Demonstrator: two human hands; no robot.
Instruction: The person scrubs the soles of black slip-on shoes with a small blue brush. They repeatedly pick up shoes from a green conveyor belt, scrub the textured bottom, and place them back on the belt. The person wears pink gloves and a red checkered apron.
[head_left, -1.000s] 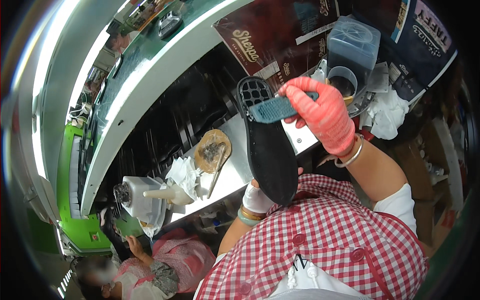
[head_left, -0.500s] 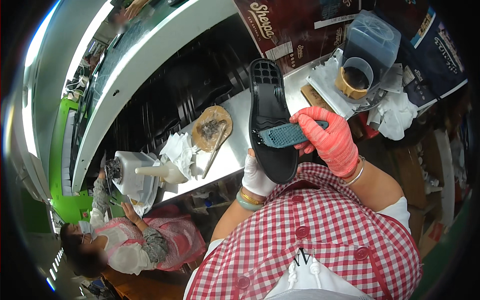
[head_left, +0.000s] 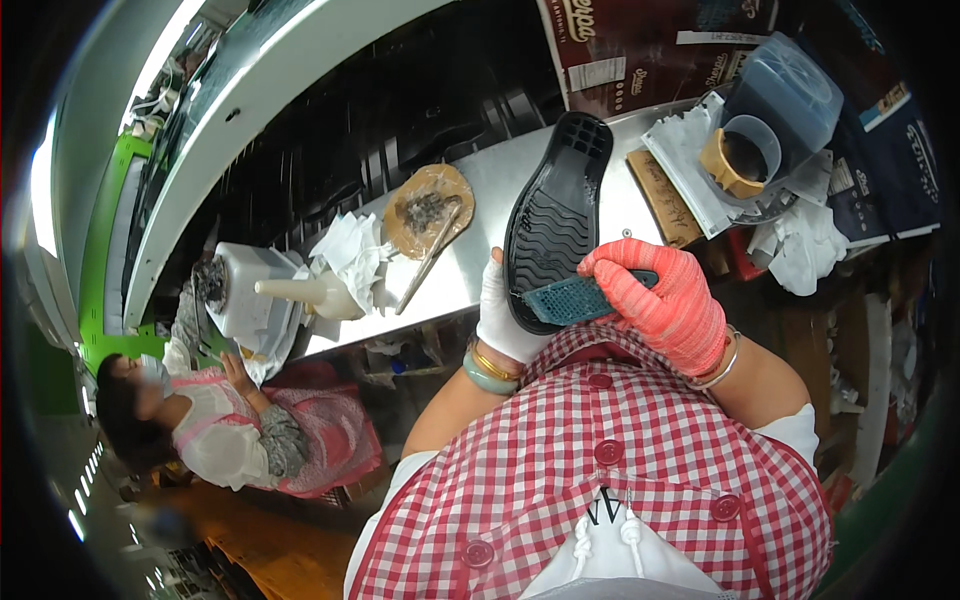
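My left hand [head_left: 505,318], in a white fingertipless glove, grips a black shoe sole [head_left: 560,200] by its lower left edge. The upturned face of the sole has wavy ridges and a cell pattern at its far end. My right hand [head_left: 668,305], in a coral knit glove, is closed on a blue-green brush [head_left: 565,299]. The brush head lies against the near end of the sole, bristles facing down and mostly hidden. Beyond my left hand, a brown round dish [head_left: 408,207] with dark residue carries a thin stick [head_left: 425,262].
A cream nozzle bottle [head_left: 335,298], white cloth [head_left: 350,248] and a white container [head_left: 245,285] stand left. Right are a brown block [head_left: 662,200], a cup of dark liquid [head_left: 738,160] and a clear plastic tub [head_left: 795,85]. A masked co-worker [head_left: 230,420] is at the left.
The sole has tilted so its far end leans right and more of its ridged face shows. The brush has shifted slightly down, nearer the sole's near end. The whole view has shifted.
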